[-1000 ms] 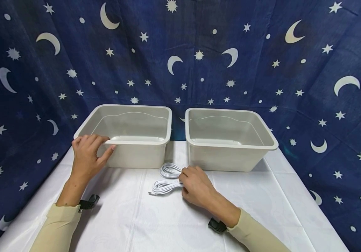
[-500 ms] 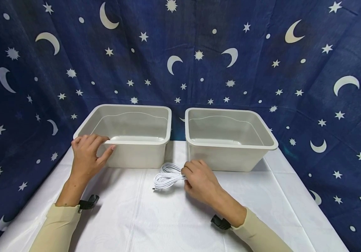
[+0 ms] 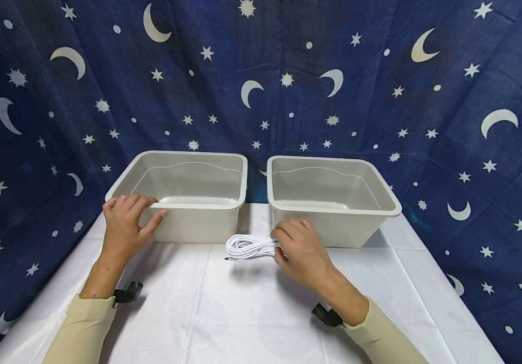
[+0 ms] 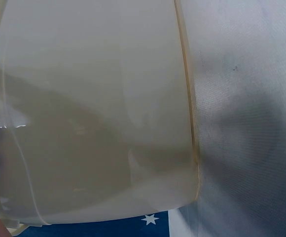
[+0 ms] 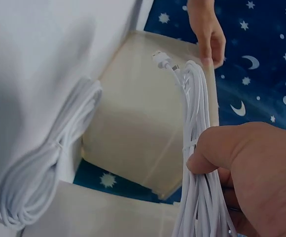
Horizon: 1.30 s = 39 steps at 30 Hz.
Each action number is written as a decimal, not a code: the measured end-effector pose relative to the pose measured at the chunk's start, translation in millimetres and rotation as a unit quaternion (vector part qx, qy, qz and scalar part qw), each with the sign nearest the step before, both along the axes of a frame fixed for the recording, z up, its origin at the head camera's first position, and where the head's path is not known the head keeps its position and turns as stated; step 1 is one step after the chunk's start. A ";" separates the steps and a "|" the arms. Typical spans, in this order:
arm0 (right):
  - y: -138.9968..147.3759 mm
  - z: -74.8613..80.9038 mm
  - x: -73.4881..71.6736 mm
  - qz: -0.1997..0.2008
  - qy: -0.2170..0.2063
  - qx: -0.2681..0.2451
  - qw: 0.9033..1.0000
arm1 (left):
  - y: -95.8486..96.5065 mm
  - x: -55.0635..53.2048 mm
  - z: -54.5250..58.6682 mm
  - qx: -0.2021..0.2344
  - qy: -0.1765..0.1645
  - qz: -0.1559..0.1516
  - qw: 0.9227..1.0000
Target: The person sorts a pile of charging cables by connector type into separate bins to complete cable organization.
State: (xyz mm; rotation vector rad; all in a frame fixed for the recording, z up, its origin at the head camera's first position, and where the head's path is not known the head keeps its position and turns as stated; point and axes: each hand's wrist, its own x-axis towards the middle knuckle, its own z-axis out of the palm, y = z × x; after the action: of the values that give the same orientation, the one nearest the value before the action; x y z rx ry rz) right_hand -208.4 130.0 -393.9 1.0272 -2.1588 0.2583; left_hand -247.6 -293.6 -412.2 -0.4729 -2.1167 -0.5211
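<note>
My right hand (image 3: 301, 248) pinches a bundled white cable (image 5: 196, 148) between thumb and fingers, raised above the white table. Its plug (image 5: 161, 60) sticks out at the far end of the coil. A second coiled white cable (image 5: 52, 153) lies on the cloth in the right wrist view; in the head view the held one largely covers it. My left hand (image 3: 126, 226) grips the near rim of the left grey bin (image 3: 197, 225), fingers over the edge and thumb on the outer wall. Only that wall and a sliver of hand show in the left wrist view.
A matching grey bin (image 3: 329, 227) stands on the right, a narrow gap from the first. Both sit on a white cloth-covered table (image 3: 224, 323). Behind them hangs a dark blue curtain (image 3: 215, 91) with moons and stars.
My right hand has lifted one cable off the table and moved it slightly right and towards the bins. My left hand has stayed on the left bin's rim.
</note>
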 end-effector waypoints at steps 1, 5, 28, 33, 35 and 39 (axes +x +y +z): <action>1.2 1.6 -0.3 0.000 0.002 -0.004 1.000 | -0.1 -0.1 -0.1 0.000 0.000 0.000 1.000; 5.8 8.0 -1.4 0.004 0.006 -0.019 1.000 | -0.2 -0.6 -0.1 0.000 0.003 0.000 1.000; 34.8 37.1 -8.2 -0.005 0.026 -0.102 0.994 | 0.5 -0.8 0.1 0.003 0.004 0.000 1.000; 44.0 42.2 -11.4 -0.013 0.033 -0.126 0.991 | 0.9 -0.5 0.3 0.003 0.003 -0.001 1.000; 47.9 44.1 -13.0 -0.019 0.035 -0.135 0.990 | 0.9 -0.4 0.3 0.002 0.005 -0.001 1.000; 56.2 47.5 -15.7 -0.033 0.037 -0.144 0.988 | 0.9 -0.3 0.0 0.002 0.008 -0.003 1.000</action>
State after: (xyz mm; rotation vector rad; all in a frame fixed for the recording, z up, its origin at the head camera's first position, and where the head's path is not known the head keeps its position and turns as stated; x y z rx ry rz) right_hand -224.1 186.1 -346.4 0.7865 -2.0126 0.4765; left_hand -247.8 -292.7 -412.2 -0.4786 -2.0999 -0.5243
